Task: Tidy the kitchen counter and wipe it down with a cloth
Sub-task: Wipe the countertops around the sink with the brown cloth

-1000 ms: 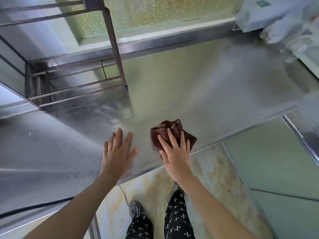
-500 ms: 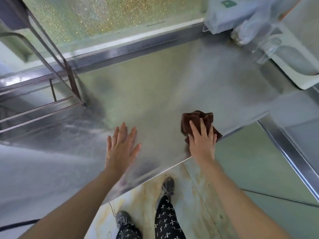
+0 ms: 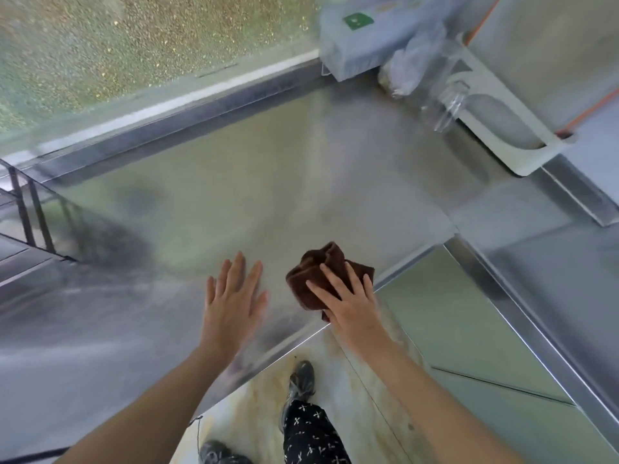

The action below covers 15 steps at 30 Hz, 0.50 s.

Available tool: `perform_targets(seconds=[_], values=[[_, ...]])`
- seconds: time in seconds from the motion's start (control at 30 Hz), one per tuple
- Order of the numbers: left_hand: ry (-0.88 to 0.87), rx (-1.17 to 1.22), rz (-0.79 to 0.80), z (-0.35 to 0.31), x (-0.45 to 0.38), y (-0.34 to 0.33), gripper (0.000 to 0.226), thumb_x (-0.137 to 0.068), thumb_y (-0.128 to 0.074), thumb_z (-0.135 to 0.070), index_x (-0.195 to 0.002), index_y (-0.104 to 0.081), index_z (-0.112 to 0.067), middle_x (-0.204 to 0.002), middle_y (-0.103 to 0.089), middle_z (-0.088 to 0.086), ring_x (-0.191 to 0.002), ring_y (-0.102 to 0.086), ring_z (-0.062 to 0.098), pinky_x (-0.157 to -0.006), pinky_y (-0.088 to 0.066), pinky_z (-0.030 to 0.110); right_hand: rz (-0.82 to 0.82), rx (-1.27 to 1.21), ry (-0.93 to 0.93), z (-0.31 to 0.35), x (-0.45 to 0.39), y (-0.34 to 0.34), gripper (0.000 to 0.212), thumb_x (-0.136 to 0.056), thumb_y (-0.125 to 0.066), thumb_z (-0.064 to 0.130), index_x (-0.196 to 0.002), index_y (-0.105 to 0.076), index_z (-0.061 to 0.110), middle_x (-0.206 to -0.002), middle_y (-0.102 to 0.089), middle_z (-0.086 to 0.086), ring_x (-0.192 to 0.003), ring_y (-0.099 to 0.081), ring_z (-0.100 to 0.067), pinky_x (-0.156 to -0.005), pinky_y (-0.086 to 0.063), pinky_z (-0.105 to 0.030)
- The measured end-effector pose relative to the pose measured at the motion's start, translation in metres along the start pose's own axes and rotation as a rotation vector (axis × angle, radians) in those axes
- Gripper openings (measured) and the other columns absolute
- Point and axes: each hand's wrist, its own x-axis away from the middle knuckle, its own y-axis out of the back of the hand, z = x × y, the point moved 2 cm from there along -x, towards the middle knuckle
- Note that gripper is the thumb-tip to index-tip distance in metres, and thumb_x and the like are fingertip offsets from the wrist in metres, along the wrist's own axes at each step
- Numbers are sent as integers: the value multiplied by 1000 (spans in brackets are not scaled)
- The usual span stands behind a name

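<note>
A crumpled dark brown cloth (image 3: 313,279) lies on the stainless steel counter (image 3: 268,182), close to its front edge. My right hand (image 3: 348,304) presses flat on the cloth's near side, fingers spread over it. Just left of the cloth, my left hand (image 3: 232,304) rests palm down on the bare metal with its fingers apart and nothing in it.
A pale blue box (image 3: 365,35), a clear plastic bag (image 3: 407,70) and a clear bottle (image 3: 442,107) sit at the counter's back right corner beside a white tray (image 3: 509,142). A dark metal rack (image 3: 30,216) stands at the left. A frosted window backs the counter.
The right hand has slid the cloth right along the front edge and then back left toward the left hand. The view has swung right, pushing the rack to the left edge.
</note>
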Motion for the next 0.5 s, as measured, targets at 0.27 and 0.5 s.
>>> perform_targets(seconds=[0.27, 0.5], values=[[-119, 87, -21, -70, -26, -1, 48, -94, -40, -37, -139, -39, -21, -151, -29, 13, -141, -26, 33, -112, -23, 47, -45, -47, -340, -91, -15, 23, 63, -94, -48, 18, -146, -20, 39, -158, -6, 3, -143, -8, -36, -114, -15, -50], [-90, 205, 32, -87, -54, 16, 47, -95, -36, -32, -139, -39, -16, -150, -30, 13, -140, -26, 30, -113, -19, 36, -94, -164, -648, -146, -12, 43, 69, -91, -43, -5, -146, -25, 32, -156, -8, 0, -134, -22, -35, -96, -43, -44]])
